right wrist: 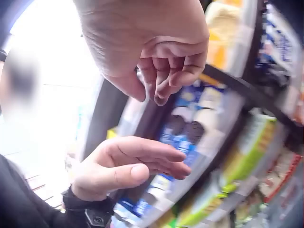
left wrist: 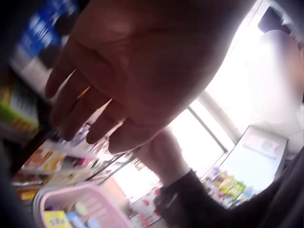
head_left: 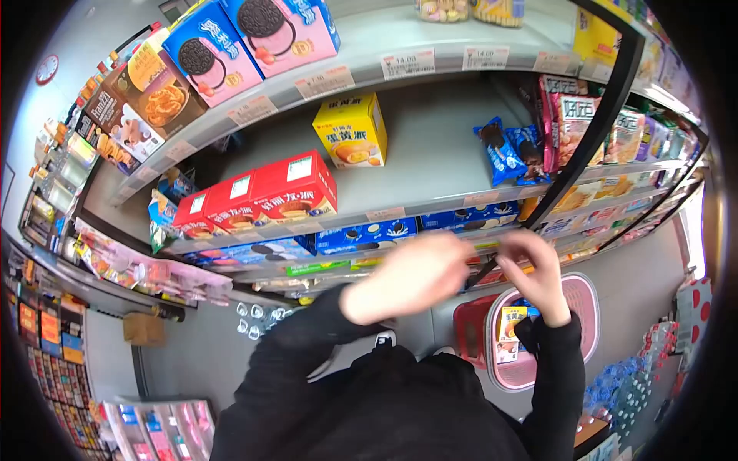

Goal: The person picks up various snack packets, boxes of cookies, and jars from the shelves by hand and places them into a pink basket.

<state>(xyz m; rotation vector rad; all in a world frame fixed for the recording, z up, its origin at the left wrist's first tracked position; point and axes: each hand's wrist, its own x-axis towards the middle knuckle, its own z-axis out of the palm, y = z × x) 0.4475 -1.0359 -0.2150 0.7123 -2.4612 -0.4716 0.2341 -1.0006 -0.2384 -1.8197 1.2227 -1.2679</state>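
Note:
Both hands hover in front of the lower shelves, close to each other. My left hand (head_left: 419,273) is blurred in the head view; in the left wrist view its fingers are extended and hold nothing. The right hand (head_left: 534,269) bends its fingers loosely, and the right wrist view shows nothing between them and the thumb. Behind the hands are blue cookie boxes (head_left: 369,236) on a shelf. Below the right forearm stands a pink shopping basket (head_left: 588,307) with a yellow pie box (head_left: 510,323) and other packs inside.
A yellow pie box (head_left: 352,131) and red pie boxes (head_left: 257,196) stand on the middle shelf, with blue snack packets (head_left: 503,150) to their right. A black shelf post (head_left: 592,142) slants down close to the right hand. Bottled drinks (head_left: 615,384) stand on the floor at right.

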